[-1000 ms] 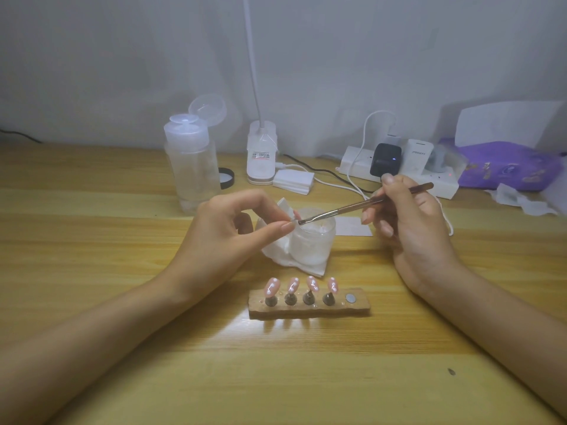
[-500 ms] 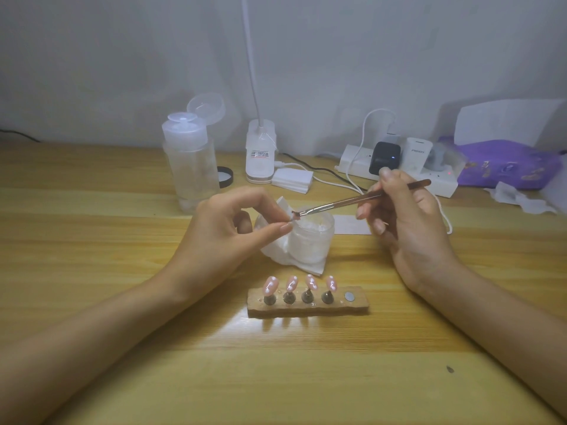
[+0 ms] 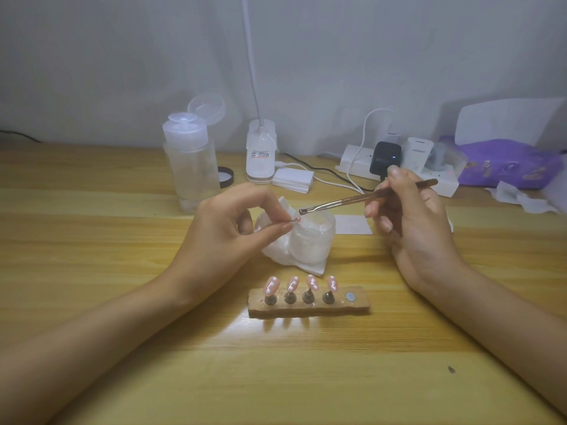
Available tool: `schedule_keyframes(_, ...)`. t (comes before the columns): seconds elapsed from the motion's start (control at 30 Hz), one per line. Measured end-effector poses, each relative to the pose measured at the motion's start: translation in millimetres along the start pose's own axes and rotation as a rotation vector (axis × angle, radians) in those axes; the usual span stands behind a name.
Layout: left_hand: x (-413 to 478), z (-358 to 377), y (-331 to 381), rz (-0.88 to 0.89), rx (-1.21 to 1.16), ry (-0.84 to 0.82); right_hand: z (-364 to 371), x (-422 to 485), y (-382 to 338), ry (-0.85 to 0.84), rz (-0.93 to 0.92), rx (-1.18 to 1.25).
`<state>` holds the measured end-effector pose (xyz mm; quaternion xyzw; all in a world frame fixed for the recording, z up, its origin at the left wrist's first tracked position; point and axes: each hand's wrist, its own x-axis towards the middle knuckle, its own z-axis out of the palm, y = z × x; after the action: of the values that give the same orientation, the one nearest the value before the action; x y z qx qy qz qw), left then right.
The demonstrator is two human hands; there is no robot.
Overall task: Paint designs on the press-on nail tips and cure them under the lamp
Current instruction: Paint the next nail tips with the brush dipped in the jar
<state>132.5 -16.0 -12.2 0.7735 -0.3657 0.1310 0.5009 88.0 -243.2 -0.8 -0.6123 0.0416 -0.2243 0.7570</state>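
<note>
- Pink and small, one press-on nail tip (image 3: 296, 220) sits pinched between the thumb and forefinger of the left hand (image 3: 227, 228), left of the frame's centre; that grip is closed on the tip.
- Right of centre, the right hand (image 3: 411, 222) has its grip closed round a thin brown-handled brush with a metal ferrule (image 3: 362, 198), held like a pen and slanting down to the left.
- The bristle end lies just above and beside the pinched tip; whether the two touch cannot be told.
- Both meet over the mouth of a squat translucent white jar (image 3: 313, 243), which stands on a crumpled white tissue (image 3: 276, 250) on the yellow wooden table (image 3: 122, 363).
- Below the jar, near the frame's centre, a low wooden block (image 3: 308, 308) carries four pink nail tips with white painted marks (image 3: 293, 283), each on a dark stand, side by side.
- A silver round disc (image 3: 349, 296) lies on the block's right end, just beside the last stand.
- In the upper left stands a clear plastic bottle with its flip cap open (image 3: 190, 170).
- To its right is a white lamp base with a thin stalk (image 3: 260, 157).
- Further right lies a white power strip with plugs in it (image 3: 356, 162).
- A purple packet (image 3: 506, 167) lies at the far right edge.
</note>
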Motion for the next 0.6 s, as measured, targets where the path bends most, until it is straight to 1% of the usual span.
schedule_keyframes(0.07, -0.4, 0.1, -0.6, 0.006, -0.001, 0.007, 1.3, -0.7, 0.3, -0.028, -0.003, -0.030)
schedule_keyframes(0.13, -0.6, 0.3, -1.4, 0.003, 0.001, 0.017, 1.5, -0.4, 0.8, -0.017, 0.011, -0.042)
schedule_keyframes(0.23, -0.7, 1.1, -2.6, -0.003, 0.005, 0.018, -0.1, 0.0, -0.1, 0.005, 0.013, -0.012)
schedule_keyframes(0.37, -0.7, 1.2, -2.4, 0.003, 0.009, 0.026, 1.1, -0.5, 0.3, -0.035, -0.001, -0.027)
schedule_keyframes(0.5, -0.6, 1.6, -1.7, 0.007, 0.017, 0.027, 0.6, 0.3, 1.5, -0.004, 0.010, -0.017)
schedule_keyframes(0.6, -0.7, 1.8, -1.3, 0.009, 0.020, 0.028, 0.4, 0.1, 0.2, -0.034, -0.006, 0.001)
